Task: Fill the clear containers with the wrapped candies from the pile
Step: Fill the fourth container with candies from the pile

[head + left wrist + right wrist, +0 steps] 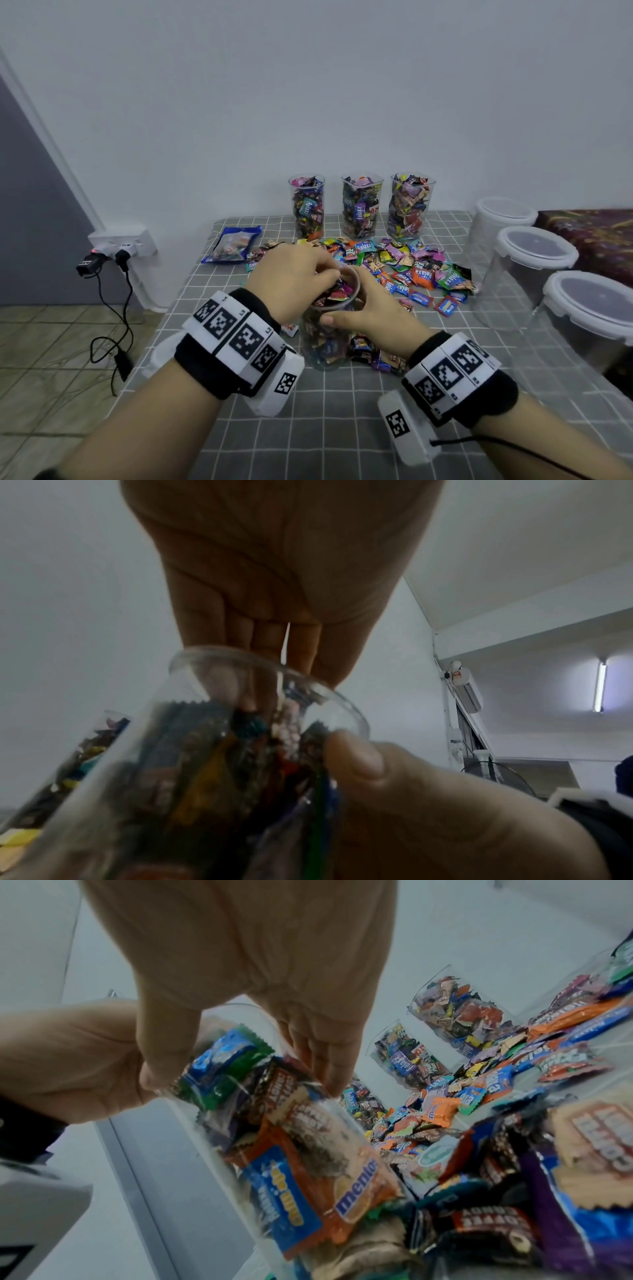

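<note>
On the counter (342,428), a container (327,342) stands near the middle, between the left hand (291,277) at 9 o'clock and the right hand (373,308) at 3 o'clock. The candy pile (394,263) lies behind it toward 1 o'clock. Three filled containers (361,207) stand in a row at 12 o'clock. A bag (233,245) lies at 10 o'clock; three lidded tubs (534,250) line the edge at 3 o'clock.

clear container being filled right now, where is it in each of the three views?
Head: the container stands at centre bottom, between both hands.
Left wrist: it fills the lower left, rim at centre.
Right wrist: it runs from centre to the lower middle, candies showing through its wall.
Shared landmark: the left hand over its mouth, seen in all three views.
</note>
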The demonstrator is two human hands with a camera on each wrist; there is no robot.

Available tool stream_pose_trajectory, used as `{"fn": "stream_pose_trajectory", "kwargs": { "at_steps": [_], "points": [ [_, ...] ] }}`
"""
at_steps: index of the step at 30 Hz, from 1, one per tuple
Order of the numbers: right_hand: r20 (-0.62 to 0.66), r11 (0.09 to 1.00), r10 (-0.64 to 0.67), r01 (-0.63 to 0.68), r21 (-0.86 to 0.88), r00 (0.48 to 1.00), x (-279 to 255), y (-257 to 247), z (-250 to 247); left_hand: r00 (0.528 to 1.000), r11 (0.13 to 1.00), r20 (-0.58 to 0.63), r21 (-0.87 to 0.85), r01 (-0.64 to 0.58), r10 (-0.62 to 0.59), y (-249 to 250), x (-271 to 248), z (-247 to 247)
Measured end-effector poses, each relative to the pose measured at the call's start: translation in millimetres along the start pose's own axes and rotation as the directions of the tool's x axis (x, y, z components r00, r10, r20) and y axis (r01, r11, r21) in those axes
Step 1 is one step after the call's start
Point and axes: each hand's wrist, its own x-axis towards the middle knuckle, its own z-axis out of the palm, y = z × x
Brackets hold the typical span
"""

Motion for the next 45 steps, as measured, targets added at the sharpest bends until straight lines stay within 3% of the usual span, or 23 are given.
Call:
{"fn": "stream_pose_trajectory", "kwargs": {
  "at_steps": [3, 8, 15, 17, 20, 24, 27, 30, 39, 45],
  "points": [
    [0.009, 1.000, 0.007, -0.006, -0.016, 1.000, 0.6, 0.0, -0.5, 1.000, 0.997, -0.011, -0.081, -0.005, 0.004, -0.4, -0.8, 1.2],
    [0.047, 0.997, 0.032, -0.028, -0.074, 0.998, -1.4, -4.7, -4.3, 0.974, 0.975, -0.215, -0.222, 0.023, -0.072, -8.6, -3.7, -1.3],
    [0.168, 0.897, 0.084, -0.001, -0.442, 0.982, 0.9, -6.4, -31.2, 0.945, 0.953, -0.245, -0.263, 0.149, -0.215, -30.8, -7.1, -4.6],
    [0.163, 0.809, 0.158, -0.033, -0.587, 0.974, 0.8, -4.6, -40.4, 0.954, 0.958, -0.180, -0.200, 0.205, -0.241, -42.3, -6.6, -0.2],
    [0.159, 0.635, 0.296, -0.070, -0.769, 0.942, -0.9, -1.3, -50.1, 0.959, 0.955, 0.019, -0.093, 0.282, -0.281, -61.4, -5.2, 14.3],
    [0.183, 0.472, 0.440, -0.052, -0.880, 0.879, -3.3, 6.1, -49.6, 0.910, 0.936, 0.218, 0.070, 0.346, -0.353, -76.4, -5.6, 36.7],
    [0.218, 0.428, 0.470, -0.005, -0.904, 0.855, -3.9, 12.0, -41.5, 0.855, 0.920, 0.361, 0.267, 0.287, -0.372, -79.4, -4.0, 52.8],
    [0.263, 0.417, 0.478, 0.047, -0.908, 0.838, -2.0, 17.8, -28.7, 0.814, 0.913, 0.448, 0.337, 0.228, -0.369, -82.4, -0.4, 68.8],
    [0.269, 0.372, 0.424, 0.105, -0.922, 0.865, 6.8, 28.7, -13.4, 0.824, 0.907, 0.468, 0.403, 0.125, -0.321, -74.9, 14.3, 81.3],
    [0.262, 0.366, 0.426, 0.100, -0.925, 0.866, 8.6, 28.4, -10.1, 0.774, 0.879, 0.536, 0.474, 0.055, -0.338, -70.6, 24.4, 80.7]
  ]
}}
